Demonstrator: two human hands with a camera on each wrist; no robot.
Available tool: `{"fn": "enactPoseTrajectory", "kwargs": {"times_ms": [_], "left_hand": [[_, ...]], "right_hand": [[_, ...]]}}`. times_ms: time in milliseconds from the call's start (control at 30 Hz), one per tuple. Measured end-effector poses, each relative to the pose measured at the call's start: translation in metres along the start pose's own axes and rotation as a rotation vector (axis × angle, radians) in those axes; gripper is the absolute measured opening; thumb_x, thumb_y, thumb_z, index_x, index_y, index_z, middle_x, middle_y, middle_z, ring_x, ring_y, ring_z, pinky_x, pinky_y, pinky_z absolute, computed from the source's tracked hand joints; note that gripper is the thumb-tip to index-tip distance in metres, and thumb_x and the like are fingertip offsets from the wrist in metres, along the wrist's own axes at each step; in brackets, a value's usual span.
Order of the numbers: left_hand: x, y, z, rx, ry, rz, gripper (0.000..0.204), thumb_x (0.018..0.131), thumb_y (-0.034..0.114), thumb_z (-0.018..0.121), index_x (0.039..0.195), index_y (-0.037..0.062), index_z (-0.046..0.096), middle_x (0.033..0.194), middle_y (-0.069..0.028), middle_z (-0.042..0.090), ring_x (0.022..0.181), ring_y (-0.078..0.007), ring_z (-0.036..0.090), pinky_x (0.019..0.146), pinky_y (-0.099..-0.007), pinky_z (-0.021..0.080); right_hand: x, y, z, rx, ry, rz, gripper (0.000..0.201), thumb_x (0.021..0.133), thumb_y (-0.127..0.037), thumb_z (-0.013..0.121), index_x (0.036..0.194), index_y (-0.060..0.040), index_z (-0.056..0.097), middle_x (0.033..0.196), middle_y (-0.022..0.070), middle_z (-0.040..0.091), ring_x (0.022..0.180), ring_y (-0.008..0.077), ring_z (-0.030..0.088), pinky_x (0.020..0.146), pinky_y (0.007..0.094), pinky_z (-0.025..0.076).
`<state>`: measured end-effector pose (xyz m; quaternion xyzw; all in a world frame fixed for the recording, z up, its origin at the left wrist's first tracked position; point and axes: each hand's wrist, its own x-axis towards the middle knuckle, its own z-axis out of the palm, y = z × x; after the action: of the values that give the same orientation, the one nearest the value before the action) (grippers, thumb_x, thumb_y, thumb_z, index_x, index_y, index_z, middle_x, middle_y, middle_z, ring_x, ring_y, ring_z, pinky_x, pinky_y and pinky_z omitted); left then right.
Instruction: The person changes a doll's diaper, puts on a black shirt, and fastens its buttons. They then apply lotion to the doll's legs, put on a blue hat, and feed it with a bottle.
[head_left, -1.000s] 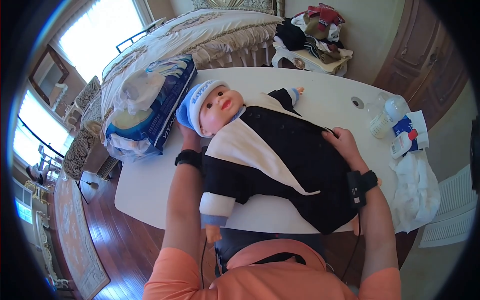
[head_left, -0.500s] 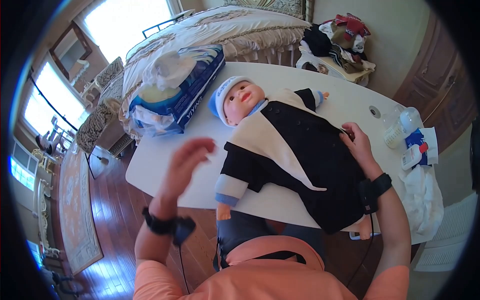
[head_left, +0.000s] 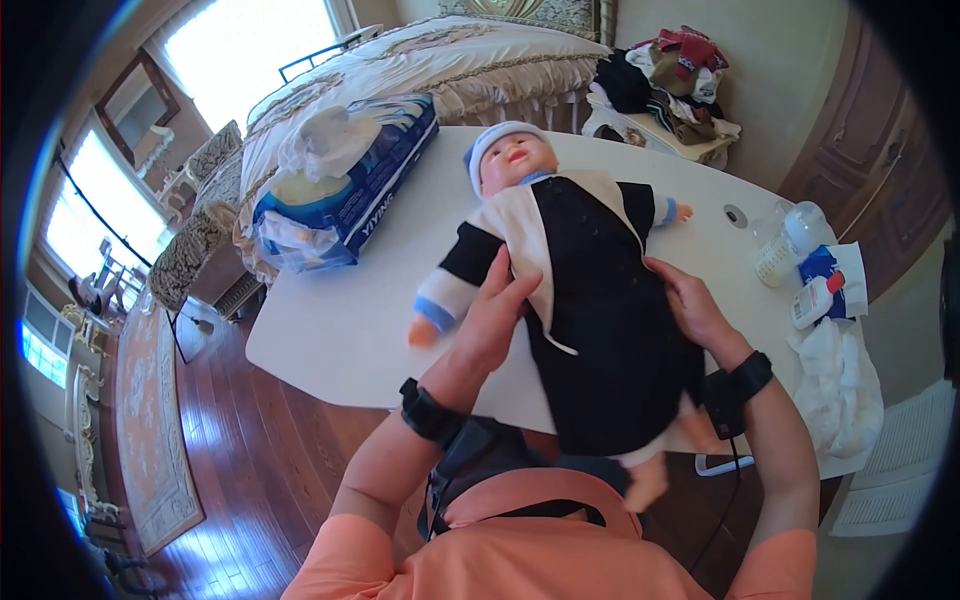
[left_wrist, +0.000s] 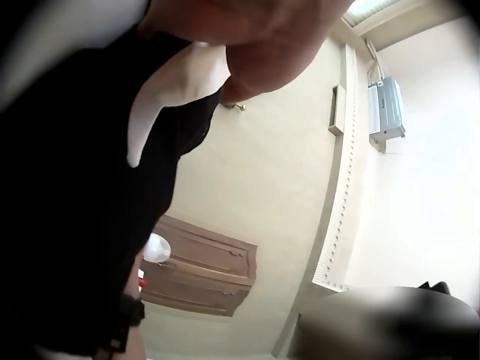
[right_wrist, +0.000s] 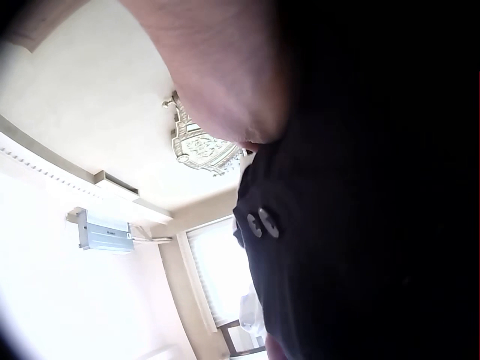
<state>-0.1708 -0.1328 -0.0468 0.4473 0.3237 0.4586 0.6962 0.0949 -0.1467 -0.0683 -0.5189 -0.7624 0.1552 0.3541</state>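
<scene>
A doll (head_left: 517, 162) lies face up on the white table (head_left: 320, 350), wearing a white and blue hat and a black garment (head_left: 600, 300) with a cream collar. Its legs hang past the near edge. My left hand (head_left: 500, 315) rests at the doll's side, below its sleeve, fingers extended beside the collar tip. On the opposite side, my right hand (head_left: 693, 308) touches the garment's edge. The left wrist view has the hand (left_wrist: 277, 45) above the cream tip (left_wrist: 172, 82). Dark buttons (right_wrist: 262, 223) show near the hand (right_wrist: 225, 67) in the right wrist view.
A blue diaper pack (head_left: 365, 195) stands at the table's back left. To the right are a baby bottle (head_left: 785, 250), a small white bottle with a red cap (head_left: 815, 300) and crumpled white plastic (head_left: 840, 385). Clothes (head_left: 675, 80) are piled beyond the table.
My left hand left the doll's head, lifted away, and came down at its side. The doll has turned straighter, its head farther back and its legs nearer me. My right hand stayed beside the garment.
</scene>
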Motion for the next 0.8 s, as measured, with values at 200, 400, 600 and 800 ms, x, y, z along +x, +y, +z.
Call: {"fn": "enactPoseTrajectory", "kwargs": {"times_ms": [200, 400, 600, 800], "left_hand": [[0.056, -0.028, -0.005, 0.098, -0.05, 0.144, 0.066, 0.084, 0.015, 0.053, 0.136, 0.0049, 0.014, 0.126, -0.0103, 0.039, 0.109, -0.0142, 0.043, 0.09, -0.0242, 0.036], [0.086, -0.031, -0.014, 0.126, -0.074, 0.176, 0.063, 0.085, 0.017, 0.053, 0.135, 0.0034, 0.017, 0.124, -0.0104, 0.042, 0.108, -0.0142, 0.044, 0.09, -0.0239, 0.037], [0.099, -0.035, -0.024, 0.212, -0.139, 0.246, 0.06, 0.087, 0.023, 0.05, 0.135, 0.0025, 0.019, 0.125, -0.0091, 0.041, 0.111, -0.0136, 0.041, 0.093, -0.0235, 0.032], [0.104, -0.034, -0.031, 0.28, -0.199, 0.291, 0.059, 0.088, 0.026, 0.048, 0.134, 0.0024, 0.02, 0.127, -0.0084, 0.039, 0.113, -0.0135, 0.039, 0.095, -0.0241, 0.03]], "right_hand": [[-0.007, -0.011, 0.03, 0.031, 0.252, 0.101, 0.035, 0.078, -0.004, 0.039, 0.112, -0.0032, 0.049, 0.095, 0.0209, 0.058, 0.087, 0.0352, 0.056, 0.075, 0.0371, 0.045], [0.0, -0.005, 0.045, 0.113, 0.396, 0.196, 0.032, 0.081, -0.009, 0.041, 0.111, -0.0063, 0.05, 0.09, 0.0191, 0.059, 0.08, 0.034, 0.058, 0.069, 0.0358, 0.045], [0.007, 0.007, 0.052, 0.22, 0.458, 0.201, 0.031, 0.082, -0.011, 0.044, 0.111, -0.0045, 0.05, 0.085, 0.0149, 0.061, 0.076, 0.0228, 0.06, 0.067, 0.0297, 0.044], [0.008, 0.01, 0.05, 0.303, 0.467, 0.245, 0.03, 0.081, -0.01, 0.047, 0.11, -0.0009, 0.051, 0.082, 0.01, 0.061, 0.072, 0.011, 0.055, 0.066, 0.0245, 0.043]]}}
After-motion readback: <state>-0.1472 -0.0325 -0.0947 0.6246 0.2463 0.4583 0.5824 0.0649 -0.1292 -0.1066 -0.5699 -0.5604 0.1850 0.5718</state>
